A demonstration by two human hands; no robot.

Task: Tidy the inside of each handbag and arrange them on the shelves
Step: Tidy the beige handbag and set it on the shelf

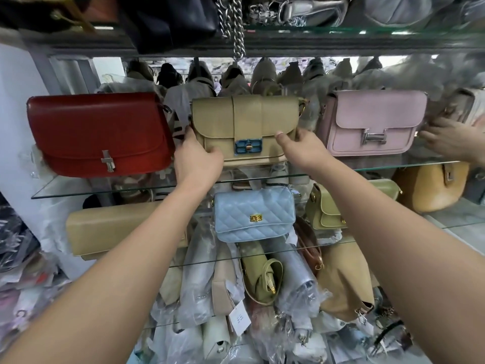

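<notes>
A tan flap handbag (244, 122) with a blue clasp stands upright on the middle glass shelf (110, 187). My left hand (196, 158) grips its lower left corner, thumb on the front. My right hand (301, 148) holds its lower right side, thumb against the flap edge. A red flap bag (97, 132) stands to its left and a pink bag (372, 119) with a silver H clasp to its right. On the shelf below sit a light blue quilted bag (253, 214), a long beige clutch (115, 229) and an olive bag (328, 208).
Another person's hand (446, 140) reaches in from the right edge beside the pink bag. Dark bags and a hanging silver chain (235, 30) fill the top shelf. Plastic-wrapped bags (294, 285) are piled low down. A mustard bag (430, 187) sits at right.
</notes>
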